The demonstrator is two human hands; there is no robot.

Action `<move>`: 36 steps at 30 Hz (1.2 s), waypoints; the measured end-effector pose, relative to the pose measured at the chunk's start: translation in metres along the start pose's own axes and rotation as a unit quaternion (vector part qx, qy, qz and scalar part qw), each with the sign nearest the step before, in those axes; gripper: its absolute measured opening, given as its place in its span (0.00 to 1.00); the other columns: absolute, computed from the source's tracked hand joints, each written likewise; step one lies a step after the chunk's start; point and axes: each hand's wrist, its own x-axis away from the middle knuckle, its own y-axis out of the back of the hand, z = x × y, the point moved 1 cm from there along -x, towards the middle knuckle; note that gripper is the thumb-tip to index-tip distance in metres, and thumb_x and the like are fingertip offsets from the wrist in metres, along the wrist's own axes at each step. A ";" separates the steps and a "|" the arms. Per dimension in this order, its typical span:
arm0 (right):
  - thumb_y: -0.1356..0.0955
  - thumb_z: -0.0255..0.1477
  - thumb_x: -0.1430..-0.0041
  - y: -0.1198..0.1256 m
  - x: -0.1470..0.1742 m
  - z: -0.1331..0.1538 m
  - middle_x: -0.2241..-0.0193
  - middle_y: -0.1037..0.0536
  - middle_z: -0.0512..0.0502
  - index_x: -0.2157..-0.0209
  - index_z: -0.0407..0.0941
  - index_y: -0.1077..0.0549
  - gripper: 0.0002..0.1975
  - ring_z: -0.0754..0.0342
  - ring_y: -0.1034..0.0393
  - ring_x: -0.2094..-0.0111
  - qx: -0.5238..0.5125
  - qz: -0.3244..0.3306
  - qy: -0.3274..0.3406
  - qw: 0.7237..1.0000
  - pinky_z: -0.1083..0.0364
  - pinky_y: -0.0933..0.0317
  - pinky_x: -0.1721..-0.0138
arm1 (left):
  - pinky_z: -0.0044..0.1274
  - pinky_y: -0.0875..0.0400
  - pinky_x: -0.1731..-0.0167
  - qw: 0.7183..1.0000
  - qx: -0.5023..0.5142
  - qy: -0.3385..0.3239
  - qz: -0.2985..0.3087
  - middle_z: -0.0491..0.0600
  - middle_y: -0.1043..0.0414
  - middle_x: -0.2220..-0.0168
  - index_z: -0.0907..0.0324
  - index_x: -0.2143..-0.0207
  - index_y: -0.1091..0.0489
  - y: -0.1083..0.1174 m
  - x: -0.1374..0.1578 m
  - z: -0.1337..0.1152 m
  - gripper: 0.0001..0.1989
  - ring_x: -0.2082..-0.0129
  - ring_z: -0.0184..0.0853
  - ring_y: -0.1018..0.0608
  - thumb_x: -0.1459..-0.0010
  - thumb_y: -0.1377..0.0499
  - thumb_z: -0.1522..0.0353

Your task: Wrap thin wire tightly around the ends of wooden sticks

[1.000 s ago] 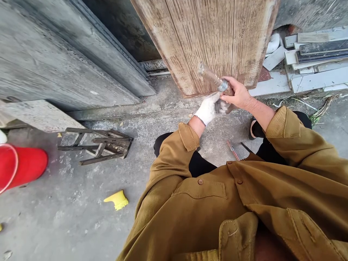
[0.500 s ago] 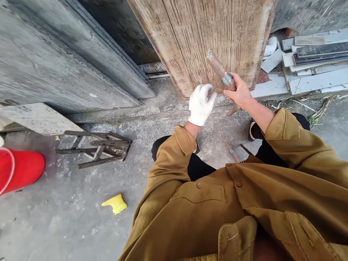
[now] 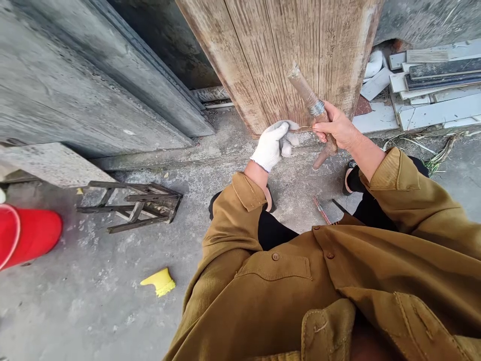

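Just in front of one wooden panel (image 3: 259, 55), a person holds one knobbly stick (image 3: 302, 88) tilted above the concrete floor (image 3: 112, 311), one band of silvery wire (image 3: 316, 108) wound around it. Of the two hands, the bare right hand (image 3: 340, 128) is closed around the stick just below the band; the white-gloved left hand (image 3: 273, 144) is curled, its fingertips pinched at one thin strand (image 3: 304, 129) that reaches toward the right hand. Off to the left, I count one wooden stool (image 3: 150, 199), one red bucket (image 3: 35, 238) and one yellow scrap (image 3: 160, 282).
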 end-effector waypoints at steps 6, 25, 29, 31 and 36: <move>0.20 0.36 0.52 -0.002 0.001 0.012 0.76 0.34 0.56 0.58 0.51 0.39 0.28 0.60 0.43 0.79 -0.027 -0.042 -0.032 0.998 0.58 0.45 0.82 | 0.19 0.36 0.83 0.995 -0.061 -0.023 -0.072 0.46 0.24 0.77 0.61 0.64 0.25 -0.001 -0.003 -0.005 0.05 0.87 0.25 0.30 0.40 0.37 0.68; 0.24 0.29 0.56 0.006 -0.002 0.009 0.77 0.33 0.57 0.57 0.50 0.36 0.26 0.60 0.44 0.80 -0.111 -0.109 -0.094 0.983 0.58 0.48 0.81 | 0.19 0.36 0.83 0.998 -0.043 -0.034 0.010 0.47 0.22 0.73 0.59 0.50 0.24 0.005 0.011 -0.014 0.20 0.85 0.26 0.27 0.35 0.39 0.54; 0.25 0.30 0.57 0.008 -0.001 0.012 0.76 0.32 0.57 0.56 0.50 0.36 0.26 0.60 0.43 0.79 -0.126 -0.125 -0.101 0.979 0.57 0.47 0.80 | 0.22 0.27 0.75 0.983 -0.169 -0.073 -0.008 0.50 0.20 0.67 0.58 0.42 0.27 0.011 0.007 -0.008 0.24 0.80 0.29 0.24 0.35 0.39 0.55; 0.25 0.29 0.57 0.008 -0.001 0.011 0.77 0.33 0.57 0.57 0.50 0.36 0.25 0.60 0.43 0.79 -0.121 -0.123 -0.107 0.979 0.57 0.47 0.80 | 0.26 0.22 0.63 0.953 -0.263 -0.135 -0.060 0.54 0.18 0.56 0.57 0.37 0.32 0.013 0.004 -0.005 0.28 0.71 0.33 0.19 0.35 0.38 0.58; 0.26 0.29 0.56 0.003 0.000 0.007 0.77 0.33 0.57 0.58 0.49 0.36 0.23 0.61 0.45 0.80 -0.112 -0.097 -0.111 0.983 0.57 0.48 0.80 | 0.37 0.30 0.38 0.866 -0.402 -0.277 -0.107 0.53 0.37 0.29 0.50 0.38 0.29 0.013 0.003 -0.011 0.27 0.38 0.48 0.26 0.39 0.35 0.62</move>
